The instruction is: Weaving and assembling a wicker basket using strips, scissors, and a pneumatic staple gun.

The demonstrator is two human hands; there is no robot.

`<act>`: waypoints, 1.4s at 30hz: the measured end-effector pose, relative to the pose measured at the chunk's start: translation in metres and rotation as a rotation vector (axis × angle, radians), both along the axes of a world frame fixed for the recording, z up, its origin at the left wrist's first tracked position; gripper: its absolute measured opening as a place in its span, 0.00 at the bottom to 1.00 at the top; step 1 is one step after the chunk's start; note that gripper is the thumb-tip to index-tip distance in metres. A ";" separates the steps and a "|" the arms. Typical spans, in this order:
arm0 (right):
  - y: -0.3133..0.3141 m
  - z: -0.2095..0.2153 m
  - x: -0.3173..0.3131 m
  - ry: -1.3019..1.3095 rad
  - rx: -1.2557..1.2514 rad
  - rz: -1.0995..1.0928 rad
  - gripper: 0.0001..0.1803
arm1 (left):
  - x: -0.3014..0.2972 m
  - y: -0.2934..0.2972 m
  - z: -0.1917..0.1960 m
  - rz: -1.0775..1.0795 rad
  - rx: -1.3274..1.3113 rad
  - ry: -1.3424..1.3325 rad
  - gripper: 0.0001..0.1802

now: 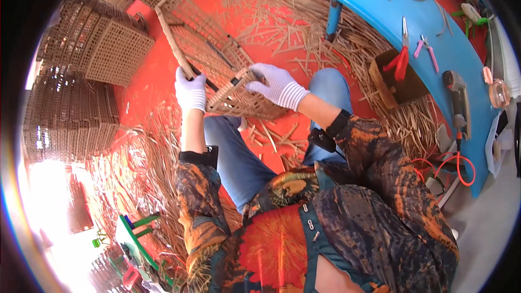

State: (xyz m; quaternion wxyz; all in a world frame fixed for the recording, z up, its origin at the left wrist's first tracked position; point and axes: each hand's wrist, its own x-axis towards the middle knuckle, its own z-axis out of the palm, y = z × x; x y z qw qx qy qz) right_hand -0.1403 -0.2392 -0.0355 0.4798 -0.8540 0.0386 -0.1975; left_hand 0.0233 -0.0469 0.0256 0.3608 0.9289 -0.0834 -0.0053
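Observation:
An openwork woven basket (247, 101) of tan strips rests tilted above the floor between my knees, its hollow side facing up. My left hand (190, 91), in a white glove with a striped cuff, is closed around its left rim, where a dark bar shows. At the near right corner, my right hand (279, 86), gloved the same way, grips the rim beside a small black piece. The fingertips of the right hand are partly hidden by the glove and the weave.
Stacked woven baskets (76, 114) stand at left. Loose strips (298, 32) litter the red floor. A blue bench (380, 0) at right holds red-handled pliers (400, 65), pink-handled cutters (427, 53) and an air stapler (458, 100) with an orange hose (472, 173). Beside it sits a cardboard box (382, 84).

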 end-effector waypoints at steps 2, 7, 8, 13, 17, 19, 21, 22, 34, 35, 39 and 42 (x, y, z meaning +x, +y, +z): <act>0.003 0.001 -0.006 0.059 0.045 0.052 0.26 | -0.016 0.002 -0.007 0.080 0.102 -0.114 0.30; -0.003 -0.009 -0.024 -0.010 0.105 0.037 0.25 | -0.084 -0.011 0.032 -0.648 0.113 -0.830 0.25; 0.006 -0.011 -0.022 -0.031 0.104 0.048 0.26 | -0.102 -0.003 0.030 -0.780 0.236 -0.504 0.25; 0.010 -0.024 -0.037 0.013 0.251 0.077 0.30 | -0.076 -0.004 0.036 -0.478 0.495 -0.198 0.27; -0.001 -0.066 -0.057 0.213 0.033 -0.033 0.36 | -0.017 -0.003 0.068 -0.376 0.158 -0.248 0.26; -0.015 -0.057 -0.061 0.093 -0.187 -0.144 0.36 | 0.023 -0.007 0.107 -0.347 0.006 -0.258 0.25; -0.028 -0.039 -0.052 0.040 -0.208 -0.221 0.35 | 0.048 0.008 0.155 -0.333 -0.146 -0.262 0.24; -0.034 -0.026 -0.047 0.041 -0.228 -0.253 0.34 | 0.058 0.021 0.170 -0.335 -0.201 -0.312 0.22; -0.207 -0.090 0.048 0.463 -0.011 -0.623 0.43 | 0.084 0.208 0.139 0.241 -0.547 -0.144 0.20; -0.203 -0.099 0.064 0.383 0.032 -0.526 0.43 | 0.087 0.236 0.121 0.298 -0.554 -0.180 0.20; -0.188 -0.101 0.128 0.135 0.211 -0.445 0.42 | 0.090 0.324 0.069 0.499 -0.604 -0.113 0.23; -0.162 -0.068 0.167 0.130 0.407 -0.403 0.40 | 0.074 0.356 0.045 0.550 -0.611 -0.103 0.26</act>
